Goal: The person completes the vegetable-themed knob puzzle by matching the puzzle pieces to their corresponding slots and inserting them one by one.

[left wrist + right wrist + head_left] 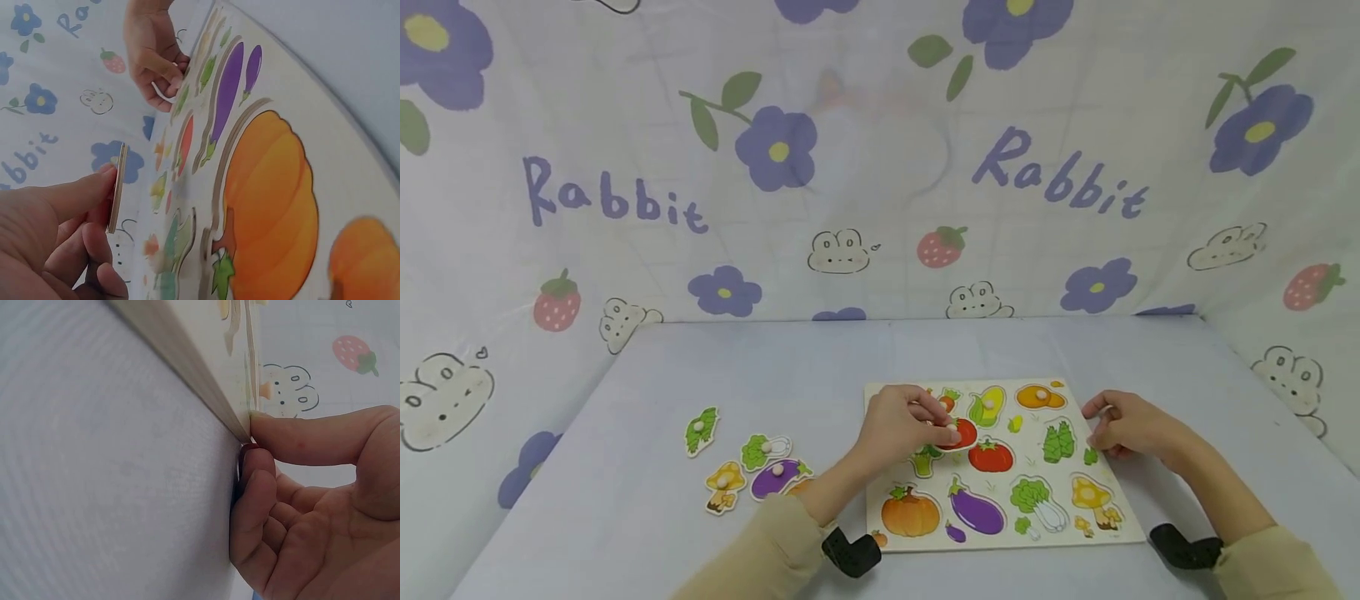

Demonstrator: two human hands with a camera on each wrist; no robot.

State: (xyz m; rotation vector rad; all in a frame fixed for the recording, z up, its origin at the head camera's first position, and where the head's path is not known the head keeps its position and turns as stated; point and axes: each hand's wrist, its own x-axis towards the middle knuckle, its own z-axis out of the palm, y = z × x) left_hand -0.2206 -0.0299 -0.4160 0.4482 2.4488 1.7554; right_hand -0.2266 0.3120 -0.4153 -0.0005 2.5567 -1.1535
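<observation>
In the head view my left hand pinches a tomato puzzle piece by its knob, above the wooden vegetable puzzle board. The piece overhangs the area just up and left of the printed tomato recess. Seen edge-on in the left wrist view, the tomato piece stands apart from the board's surface. My right hand grips the board's right edge. In the right wrist view its thumb lies on the top face, with curled fingers at the edge below.
Left of the board lie a leafy green piece, a cabbage piece, a mushroom piece, an eggplant piece and a partly hidden orange piece. Corn and potato pieces sit in the board. A printed curtain stands behind.
</observation>
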